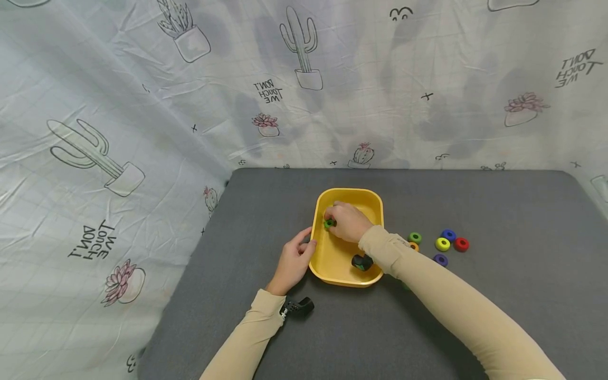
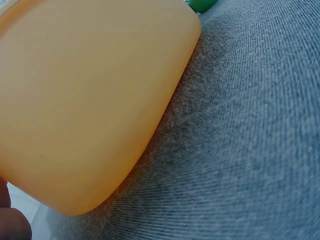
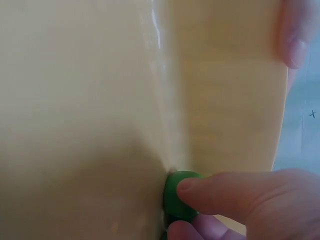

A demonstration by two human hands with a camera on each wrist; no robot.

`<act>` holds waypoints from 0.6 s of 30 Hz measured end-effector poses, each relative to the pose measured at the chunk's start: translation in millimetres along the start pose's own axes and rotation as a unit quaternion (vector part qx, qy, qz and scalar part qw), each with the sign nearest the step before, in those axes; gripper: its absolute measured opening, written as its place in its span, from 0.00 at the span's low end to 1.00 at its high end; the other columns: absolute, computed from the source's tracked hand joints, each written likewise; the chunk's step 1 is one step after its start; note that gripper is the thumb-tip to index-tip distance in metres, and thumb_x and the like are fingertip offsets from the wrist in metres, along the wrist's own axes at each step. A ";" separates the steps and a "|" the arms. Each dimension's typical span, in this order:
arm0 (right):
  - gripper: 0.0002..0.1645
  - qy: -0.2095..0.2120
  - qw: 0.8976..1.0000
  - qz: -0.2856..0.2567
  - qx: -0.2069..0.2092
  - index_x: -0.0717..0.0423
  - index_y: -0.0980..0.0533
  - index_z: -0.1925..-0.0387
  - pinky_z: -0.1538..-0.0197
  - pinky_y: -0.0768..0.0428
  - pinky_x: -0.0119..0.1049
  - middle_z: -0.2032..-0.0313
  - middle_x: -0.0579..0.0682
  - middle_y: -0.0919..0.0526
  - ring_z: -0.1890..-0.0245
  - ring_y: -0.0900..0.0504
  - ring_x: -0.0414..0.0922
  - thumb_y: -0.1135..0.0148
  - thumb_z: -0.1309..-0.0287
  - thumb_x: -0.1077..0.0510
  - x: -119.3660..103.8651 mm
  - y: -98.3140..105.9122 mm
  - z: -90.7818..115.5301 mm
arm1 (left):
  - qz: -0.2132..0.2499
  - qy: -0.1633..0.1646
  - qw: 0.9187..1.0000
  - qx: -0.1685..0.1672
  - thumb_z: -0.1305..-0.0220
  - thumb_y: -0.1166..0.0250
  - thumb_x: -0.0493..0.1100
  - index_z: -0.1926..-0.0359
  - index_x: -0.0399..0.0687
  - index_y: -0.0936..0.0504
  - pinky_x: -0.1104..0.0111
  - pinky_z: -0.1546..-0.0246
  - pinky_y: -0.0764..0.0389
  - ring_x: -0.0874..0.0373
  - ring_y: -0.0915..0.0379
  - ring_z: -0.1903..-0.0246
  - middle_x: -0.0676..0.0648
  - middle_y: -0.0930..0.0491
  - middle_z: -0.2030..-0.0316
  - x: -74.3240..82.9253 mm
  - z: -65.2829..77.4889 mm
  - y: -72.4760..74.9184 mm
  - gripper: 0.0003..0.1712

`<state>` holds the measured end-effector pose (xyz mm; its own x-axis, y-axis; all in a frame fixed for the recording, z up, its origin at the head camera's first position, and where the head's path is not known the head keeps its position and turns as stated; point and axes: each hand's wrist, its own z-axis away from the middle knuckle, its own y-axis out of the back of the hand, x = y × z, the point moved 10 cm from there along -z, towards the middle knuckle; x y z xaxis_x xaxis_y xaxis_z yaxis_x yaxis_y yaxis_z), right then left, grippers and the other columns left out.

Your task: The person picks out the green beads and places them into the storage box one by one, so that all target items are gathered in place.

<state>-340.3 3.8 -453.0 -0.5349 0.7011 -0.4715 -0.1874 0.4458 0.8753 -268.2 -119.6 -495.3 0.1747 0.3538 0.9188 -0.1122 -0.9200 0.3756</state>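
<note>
A yellow tray [image 1: 324, 270] with raised walls stands on the grey table. My right hand [image 1: 350, 221] reaches into its far left part and pinches a small green ring [image 3: 175, 199] between thumb and fingers, low against the inner wall. Part of a second dark green piece shows below that ring in the right wrist view; the fingers hide most of it. At the tray's left side, my left hand [image 1: 291, 262] holds the rim, its thumb over the edge and fingers outside. The left wrist view shows the tray's outer wall [image 2: 90, 100] and some fingertips.
Right of the tray lie rings: green [image 1: 415, 237], orange [image 1: 414, 246], yellow [image 1: 443, 244], blue [image 1: 448, 235], red [image 1: 461, 244] and purple [image 1: 440, 260]. My right sleeve [image 1: 442, 279] passes over the tray's right wall. A printed curtain [image 1: 380, 105] hangs behind the table.
</note>
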 end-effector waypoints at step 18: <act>0.13 -0.030 0.997 -0.061 0.025 0.61 0.14 0.51 0.53 0.17 0.43 0.58 0.55 0.16 0.60 0.17 0.49 0.28 0.37 0.63 4.7 17.3 5.4 | 0.000 -0.006 1.000 -0.003 0.20 0.42 0.44 0.27 0.39 0.28 0.73 0.72 0.28 0.62 0.27 0.78 0.39 0.12 0.70 1.4 -0.6 0.4 0.27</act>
<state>-341.6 17.7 -440.7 -0.4599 0.6710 -0.5816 -0.2058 0.5567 0.8049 -268.6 -119.4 -493.8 0.1860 0.3512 0.9176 -0.1174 -0.9193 0.3757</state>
